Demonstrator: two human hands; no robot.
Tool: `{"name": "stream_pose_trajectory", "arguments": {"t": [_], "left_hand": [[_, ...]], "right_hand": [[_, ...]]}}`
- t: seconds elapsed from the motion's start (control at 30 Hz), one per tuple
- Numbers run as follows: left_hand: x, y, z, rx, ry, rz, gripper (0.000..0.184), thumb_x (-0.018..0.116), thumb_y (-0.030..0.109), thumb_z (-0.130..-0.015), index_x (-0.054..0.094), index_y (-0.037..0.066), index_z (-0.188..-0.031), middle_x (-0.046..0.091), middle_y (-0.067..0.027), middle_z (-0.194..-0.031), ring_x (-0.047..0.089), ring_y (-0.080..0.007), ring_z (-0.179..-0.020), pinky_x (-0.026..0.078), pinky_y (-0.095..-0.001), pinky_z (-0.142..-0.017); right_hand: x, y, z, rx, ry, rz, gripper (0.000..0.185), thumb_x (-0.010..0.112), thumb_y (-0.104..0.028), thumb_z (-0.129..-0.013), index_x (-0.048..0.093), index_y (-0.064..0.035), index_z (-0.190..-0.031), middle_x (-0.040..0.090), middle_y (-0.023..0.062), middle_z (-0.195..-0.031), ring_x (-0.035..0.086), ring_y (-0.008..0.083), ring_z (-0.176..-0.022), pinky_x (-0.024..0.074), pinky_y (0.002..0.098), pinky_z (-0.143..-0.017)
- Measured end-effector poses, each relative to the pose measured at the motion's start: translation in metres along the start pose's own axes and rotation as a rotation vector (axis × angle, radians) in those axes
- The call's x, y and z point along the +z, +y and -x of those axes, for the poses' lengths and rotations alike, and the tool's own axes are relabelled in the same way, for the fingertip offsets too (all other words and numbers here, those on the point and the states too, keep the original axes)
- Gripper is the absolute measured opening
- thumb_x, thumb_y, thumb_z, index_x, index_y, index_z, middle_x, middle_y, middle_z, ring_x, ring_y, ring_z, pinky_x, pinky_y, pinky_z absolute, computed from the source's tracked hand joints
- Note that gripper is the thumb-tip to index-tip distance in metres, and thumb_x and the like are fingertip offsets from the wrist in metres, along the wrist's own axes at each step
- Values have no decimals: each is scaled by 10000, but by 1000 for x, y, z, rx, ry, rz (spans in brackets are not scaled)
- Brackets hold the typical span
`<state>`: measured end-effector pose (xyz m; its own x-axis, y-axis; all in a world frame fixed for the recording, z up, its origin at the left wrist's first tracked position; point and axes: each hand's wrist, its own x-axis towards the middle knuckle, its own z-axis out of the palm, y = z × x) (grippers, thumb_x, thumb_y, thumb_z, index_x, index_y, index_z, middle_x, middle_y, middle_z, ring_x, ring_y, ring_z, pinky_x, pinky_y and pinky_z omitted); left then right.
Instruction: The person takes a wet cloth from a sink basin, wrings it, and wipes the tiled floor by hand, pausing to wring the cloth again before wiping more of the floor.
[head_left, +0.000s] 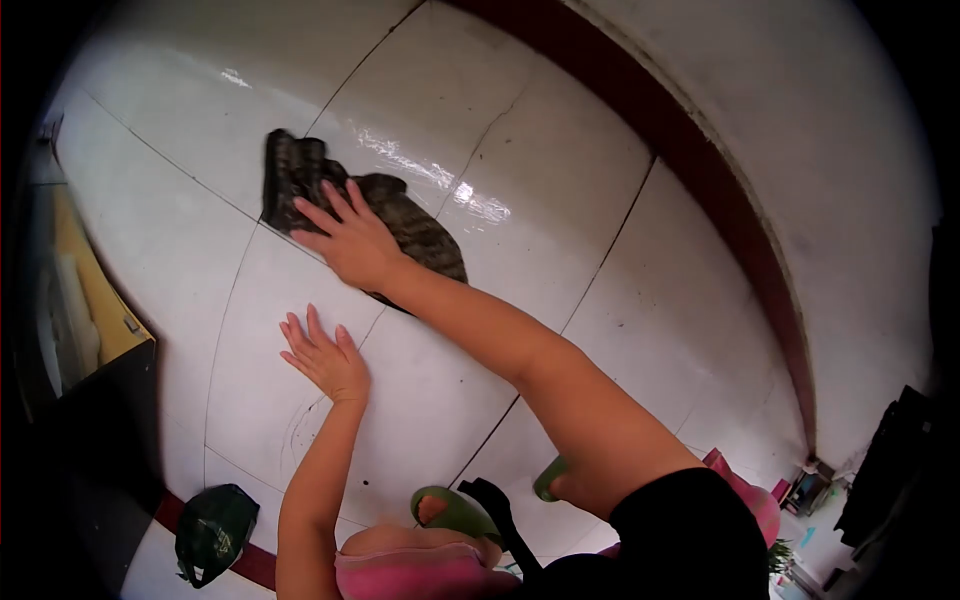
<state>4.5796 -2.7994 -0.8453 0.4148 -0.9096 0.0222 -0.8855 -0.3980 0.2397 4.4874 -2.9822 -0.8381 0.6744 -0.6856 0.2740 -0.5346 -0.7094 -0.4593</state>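
A dark brown patterned cloth lies bunched on the white tiled floor. My right hand rests across the near side of the cloth, fingers spread and stretched out, not wrapped around it. Lower down and to the left, my left hand is by itself over the tiles, its fingers apart and nothing in it. Whether that palm touches the floor or hovers just above it, I cannot tell.
Dark red edging curves along the wall. At the left stands a black and yellow piece of furniture. A dark green bag sits at lower left. Green slippers are on my feet; assorted items stand at lower right.
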Motion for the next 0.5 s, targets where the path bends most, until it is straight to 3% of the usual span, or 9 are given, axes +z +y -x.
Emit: {"name": "stream_pose_trajectory", "arguments": {"t": [0.07, 0.13, 0.2, 0.23, 0.3, 0.37, 0.4, 0.5], "left_hand": [[0, 1, -2, 13, -8, -35, 539, 455, 268, -954, 326, 105, -1451, 198, -155, -1534, 118, -359, -1448, 30, -591, -1131], [-1, 2, -3, 23, -26, -49, 548, 459, 248, -946, 319, 91, -1452, 201, -161, -1528, 113, -383, -1443, 37, -605, -1122], [-2, 2, -4, 30, -40, -46, 554, 457, 239, -943, 312, 80, -1454, 199, -166, -1525, 117, -399, -1437, 44, -611, -1117], [-2, 3, -4, 40, -34, -39, 553, 454, 241, -945, 309, 79, -1454, 196, -167, -1527, 119, -400, -1436, 46, -611, -1117], [-3, 3, -3, 48, -39, -31, 552, 450, 244, -948, 307, 78, -1455, 192, -167, -1528, 121, -402, -1436, 49, -612, -1116], [-3, 2, -5, 58, -41, -65, 549, 438, 257, -957, 301, 75, -1457, 189, -168, -1530, 121, -402, -1435, 53, -615, -1114], [-2, 4, -5, 65, -46, -52, 549, 438, 257, -957, 301, 75, -1457, 189, -168, -1530, 121, -402, -1435, 53, -615, -1114], [-1, 0, -4, 61, -50, -85, 547, 413, 294, -975, 293, 73, -1461, 182, -175, -1532, 119, -406, -1435, 61, -634, -1104]], "right_hand": [[10, 29, -62, 38, 0, 62, 439, 488, -138, -890, 567, -266, -1303, 328, 44, -1525, 220, 343, -1427, 87, 568, -1161], [7, 75, -100, 180, 13, 126, 437, 479, -152, -901, 550, -277, -1314, 349, 53, -1513, 219, 331, -1431, 34, 598, -1154], [-15, 134, -105, 373, 92, 181, 448, 477, -169, -894, 530, -258, -1330, 336, 72, -1519, 221, 333, -1431, 29, 619, -1141], [-24, 167, -95, 471, 194, 319, 488, 486, -193, -896, 467, -228, -1383, 355, 91, -1502, 238, 337, -1420, 93, 629, -1125], [-71, 218, -60, 695, 195, 439, 495, 464, -211, -917, 424, -200, -1410, 341, 103, -1512, 252, 360, -1405, 101, 637, -1113], [-102, 252, 1, 788, 226, 493, 494, 445, -229, -934, 395, -182, -1424, 347, 102, -1510, 253, 349, -1409, 122, 633, -1110], [-118, 254, 40, 813, 215, 536, 487, 438, -239, -946, 392, -182, -1428, 352, 99, -1508, 255, 323, -1414, 135, 617, -1117], [-153, 239, 167, 1154, 97, 655, 505, 441, -245, -959, 339, -210, -1452, 296, 70, -1532, 224, 293, -1427, 151, 610, -1124]]}}
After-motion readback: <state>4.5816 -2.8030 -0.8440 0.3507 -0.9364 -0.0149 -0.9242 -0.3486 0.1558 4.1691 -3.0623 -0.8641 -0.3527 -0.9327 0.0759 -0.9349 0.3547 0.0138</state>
